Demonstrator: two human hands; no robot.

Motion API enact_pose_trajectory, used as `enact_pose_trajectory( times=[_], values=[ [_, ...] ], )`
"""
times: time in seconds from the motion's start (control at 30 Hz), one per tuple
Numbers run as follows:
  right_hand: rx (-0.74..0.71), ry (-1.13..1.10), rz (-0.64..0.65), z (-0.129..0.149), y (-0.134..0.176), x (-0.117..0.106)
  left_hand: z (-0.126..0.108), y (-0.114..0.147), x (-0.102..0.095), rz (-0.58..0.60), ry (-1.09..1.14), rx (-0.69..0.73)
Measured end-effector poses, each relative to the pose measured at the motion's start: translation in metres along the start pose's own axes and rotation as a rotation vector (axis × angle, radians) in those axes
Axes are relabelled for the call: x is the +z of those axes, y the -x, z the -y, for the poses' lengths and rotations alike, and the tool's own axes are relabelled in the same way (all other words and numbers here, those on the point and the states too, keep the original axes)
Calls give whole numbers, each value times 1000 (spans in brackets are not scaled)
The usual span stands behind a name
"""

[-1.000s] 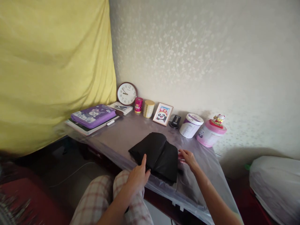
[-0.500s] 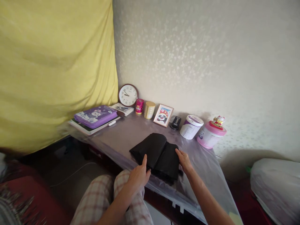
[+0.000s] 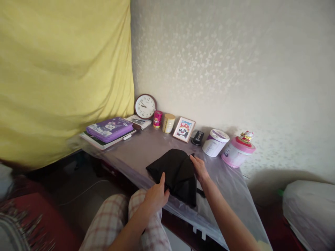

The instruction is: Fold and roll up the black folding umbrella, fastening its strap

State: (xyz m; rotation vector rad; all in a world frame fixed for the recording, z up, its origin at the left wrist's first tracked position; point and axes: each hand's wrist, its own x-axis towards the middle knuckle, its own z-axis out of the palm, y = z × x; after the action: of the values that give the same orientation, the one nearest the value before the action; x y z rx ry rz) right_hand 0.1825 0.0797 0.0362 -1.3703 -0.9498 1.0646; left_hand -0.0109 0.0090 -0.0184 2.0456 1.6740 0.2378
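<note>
A folded piece of thin black cloth [image 3: 172,167] lies across the near edge of the table, with a dark strap-like strip [image 3: 201,192] sticking out at its right. My right hand [image 3: 199,169] pinches the cloth's right edge and holds it raised and slanted. At the near edge my left hand [image 3: 157,195] grips the cloth, its index finger stretched along the top and its thumb beside it. The other fingers of the left hand are partly hidden.
Along the wall stand a clock [image 3: 145,106], a pink can [image 3: 157,119], a cream container [image 3: 169,123], a panda picture frame [image 3: 184,129], a black object [image 3: 198,138], a white tub [image 3: 215,143] and a pink-lidded jar [image 3: 237,152]. A purple case [image 3: 110,129] lies left on the table [image 3: 131,150].
My right hand has moved up and slightly left, lifting the cloth's right flap and folding it toward the middle. My left hand has stayed nearly still at the near edge.
</note>
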Motion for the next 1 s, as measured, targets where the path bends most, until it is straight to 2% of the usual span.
enact_pose_trajectory(
  times=[0.2,0.43,0.57,0.67,0.77,0.87,1.0],
  values=[
    [-33,-2,9,-6,-13,18,-1,0,-4,20,5,-7],
    [33,-34,94,-10,-19,38,-1,1,-7,30,-2,-9],
    [-1,26,124,-19,-20,43,-1,0,-6,20,-3,-9],
    [-158,158,175,-29,-19,43,0,0,-5,7,5,-6],
    [-471,382,291,-38,-12,41,1,1,-4,-7,14,1],
    [-742,684,353,-42,-2,41,1,4,-3,-39,17,-16],
    [-895,913,410,-44,2,45,-1,8,-2,-124,-1,-67]
  ],
)
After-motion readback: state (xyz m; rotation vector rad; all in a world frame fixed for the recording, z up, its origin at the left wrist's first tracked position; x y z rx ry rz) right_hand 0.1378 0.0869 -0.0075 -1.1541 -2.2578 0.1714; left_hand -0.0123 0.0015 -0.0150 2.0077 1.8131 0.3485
